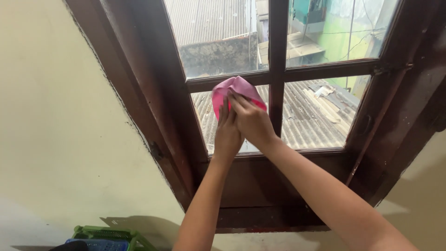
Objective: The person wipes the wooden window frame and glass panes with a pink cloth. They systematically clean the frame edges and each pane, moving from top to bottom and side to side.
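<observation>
A pink cloth [236, 88] is pressed flat against the lower left glass pane [206, 118] of a dark brown wooden window [278, 51]. My left hand [226, 132] lies on the cloth from below, fingers stretched up. My right hand [253, 123] overlaps it, also pressing the cloth against the glass, just left of the window's vertical bar. Both forearms reach up from the bottom of the view.
The window frame [153, 107] sits in a pale yellow wall [60, 116]. Corrugated metal roofs [316, 111] and buildings show outside through the panes. A green and blue plastic basket [109, 238] stands at the bottom left.
</observation>
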